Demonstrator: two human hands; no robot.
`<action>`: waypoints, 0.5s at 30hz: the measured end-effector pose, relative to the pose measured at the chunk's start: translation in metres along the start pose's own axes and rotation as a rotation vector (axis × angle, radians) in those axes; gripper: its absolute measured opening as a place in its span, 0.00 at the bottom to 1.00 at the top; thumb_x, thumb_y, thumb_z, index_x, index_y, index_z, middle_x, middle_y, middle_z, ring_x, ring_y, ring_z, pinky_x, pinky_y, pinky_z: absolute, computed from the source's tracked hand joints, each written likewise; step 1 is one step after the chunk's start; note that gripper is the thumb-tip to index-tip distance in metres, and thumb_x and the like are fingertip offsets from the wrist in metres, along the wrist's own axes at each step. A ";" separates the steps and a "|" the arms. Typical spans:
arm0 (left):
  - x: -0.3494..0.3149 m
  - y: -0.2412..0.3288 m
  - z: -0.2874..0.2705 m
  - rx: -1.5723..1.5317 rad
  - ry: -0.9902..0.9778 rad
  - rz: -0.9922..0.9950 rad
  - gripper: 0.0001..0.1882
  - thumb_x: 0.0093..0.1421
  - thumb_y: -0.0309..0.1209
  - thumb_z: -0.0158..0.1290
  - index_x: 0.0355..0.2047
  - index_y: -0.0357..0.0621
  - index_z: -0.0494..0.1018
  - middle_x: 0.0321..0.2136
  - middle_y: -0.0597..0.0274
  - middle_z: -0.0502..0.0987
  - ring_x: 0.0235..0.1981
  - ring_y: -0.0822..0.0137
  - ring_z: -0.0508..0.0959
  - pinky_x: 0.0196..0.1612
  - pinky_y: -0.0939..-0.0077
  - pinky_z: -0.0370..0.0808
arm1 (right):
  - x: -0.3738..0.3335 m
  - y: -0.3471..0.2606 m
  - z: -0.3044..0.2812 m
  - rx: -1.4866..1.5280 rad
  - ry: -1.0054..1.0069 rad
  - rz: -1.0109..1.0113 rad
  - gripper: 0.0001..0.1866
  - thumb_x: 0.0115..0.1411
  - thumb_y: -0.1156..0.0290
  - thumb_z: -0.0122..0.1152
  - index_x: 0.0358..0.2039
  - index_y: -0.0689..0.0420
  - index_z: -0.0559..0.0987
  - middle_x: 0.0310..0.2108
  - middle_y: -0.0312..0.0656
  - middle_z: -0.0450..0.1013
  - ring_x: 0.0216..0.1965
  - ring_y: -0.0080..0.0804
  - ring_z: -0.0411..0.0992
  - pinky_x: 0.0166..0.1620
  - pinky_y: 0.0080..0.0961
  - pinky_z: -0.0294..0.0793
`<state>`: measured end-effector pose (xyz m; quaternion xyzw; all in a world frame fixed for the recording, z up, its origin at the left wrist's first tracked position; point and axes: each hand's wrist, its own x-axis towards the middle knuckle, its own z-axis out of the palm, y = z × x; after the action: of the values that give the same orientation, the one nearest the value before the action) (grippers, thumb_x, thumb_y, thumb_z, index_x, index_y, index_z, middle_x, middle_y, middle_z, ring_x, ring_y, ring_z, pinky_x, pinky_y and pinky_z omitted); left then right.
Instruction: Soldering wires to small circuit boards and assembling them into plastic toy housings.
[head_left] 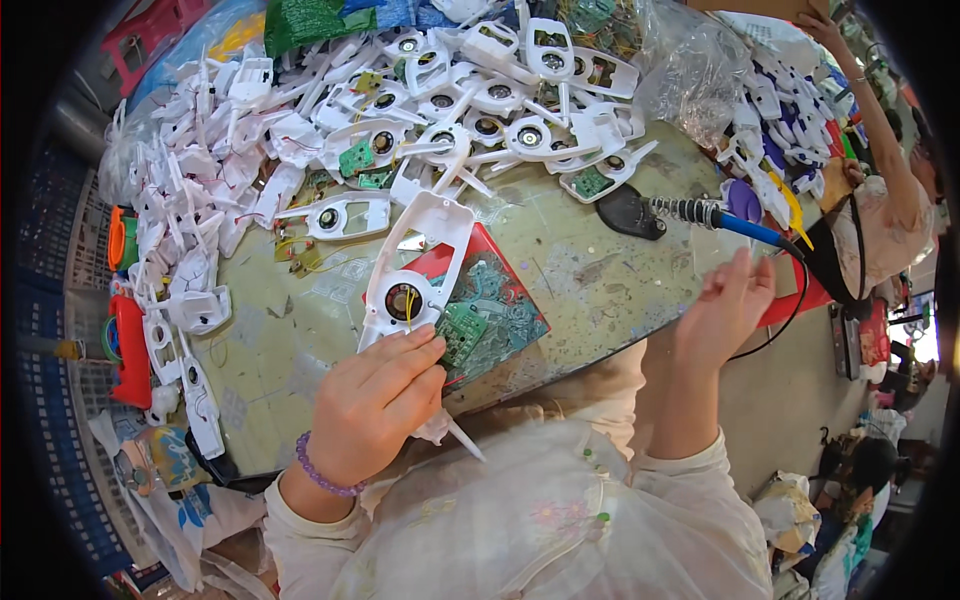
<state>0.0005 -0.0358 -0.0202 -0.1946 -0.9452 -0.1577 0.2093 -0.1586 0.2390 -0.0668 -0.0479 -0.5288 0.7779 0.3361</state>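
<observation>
My left hand [385, 395], a purple bead bracelet at its wrist, grips a white plastic housing [450, 225]. A round speaker [403, 302] with yellow wires sits in the housing. Beside my fingertips is a green circuit board [462, 332]; whether my fingers touch it is hard to see. Underneath lies a red board with a worn, smeared top [515, 300]. My right hand [728, 305] is raised near the table's right edge, fingers loosely bent and apart, holding nothing. Just above it, a blue-handled soldering iron [745, 226] rests with its tip end by a dark stand [630, 212].
Many white housings with speakers [440, 105] are heaped along the table's far side, more piled at left [190, 190]. Clear plastic bags [690, 70] lie at the back. A black cord [795, 310] loops down from the iron. A co-worker's arm [880, 140] is at far right.
</observation>
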 end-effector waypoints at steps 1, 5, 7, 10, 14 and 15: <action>0.000 0.001 0.000 -0.002 -0.002 -0.001 0.10 0.41 0.24 0.60 0.27 0.40 0.75 0.36 0.61 0.78 0.42 0.62 0.79 0.36 0.72 0.78 | 0.011 0.001 -0.005 -0.076 -0.004 -0.047 0.26 0.60 0.73 0.58 0.54 0.62 0.56 0.25 0.33 0.63 0.22 0.14 0.58 0.23 0.13 0.57; 0.001 0.001 -0.001 0.003 -0.002 0.001 0.11 0.41 0.23 0.61 0.28 0.40 0.76 0.36 0.60 0.78 0.42 0.62 0.79 0.36 0.72 0.78 | 0.051 0.005 -0.005 -0.399 -0.184 0.002 0.13 0.61 0.65 0.59 0.40 0.62 0.77 0.26 0.28 0.67 0.24 0.12 0.61 0.25 0.14 0.58; 0.001 0.000 -0.001 -0.014 0.014 0.011 0.10 0.42 0.23 0.60 0.28 0.39 0.76 0.36 0.60 0.78 0.41 0.62 0.79 0.38 0.71 0.78 | 0.063 -0.006 -0.008 -0.579 -0.223 -0.248 0.12 0.61 0.65 0.59 0.37 0.62 0.78 0.29 0.30 0.70 0.26 0.13 0.63 0.27 0.14 0.60; 0.000 -0.002 0.000 -0.019 0.008 0.015 0.09 0.43 0.23 0.58 0.28 0.39 0.75 0.37 0.59 0.77 0.42 0.62 0.79 0.39 0.71 0.78 | 0.067 -0.055 -0.040 -1.041 0.048 -0.605 0.10 0.61 0.67 0.57 0.33 0.62 0.78 0.26 0.36 0.71 0.22 0.19 0.64 0.27 0.18 0.62; -0.003 -0.004 0.001 -0.035 -0.009 0.027 0.08 0.44 0.25 0.56 0.28 0.38 0.74 0.38 0.58 0.77 0.43 0.61 0.78 0.40 0.71 0.78 | 0.043 -0.089 -0.074 -1.165 0.132 -1.129 0.08 0.61 0.70 0.53 0.34 0.61 0.75 0.22 0.37 0.67 0.18 0.25 0.62 0.25 0.25 0.63; -0.003 -0.004 0.001 -0.041 -0.004 0.026 0.08 0.44 0.25 0.56 0.28 0.38 0.74 0.38 0.58 0.77 0.43 0.61 0.78 0.40 0.71 0.78 | 0.036 -0.088 -0.074 -1.021 -0.030 -1.218 0.08 0.62 0.70 0.52 0.35 0.61 0.74 0.21 0.37 0.67 0.18 0.25 0.62 0.24 0.24 0.64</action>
<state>0.0011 -0.0396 -0.0235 -0.2114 -0.9397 -0.1738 0.2052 -0.1128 0.3370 -0.0143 0.1120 -0.7579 0.1193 0.6315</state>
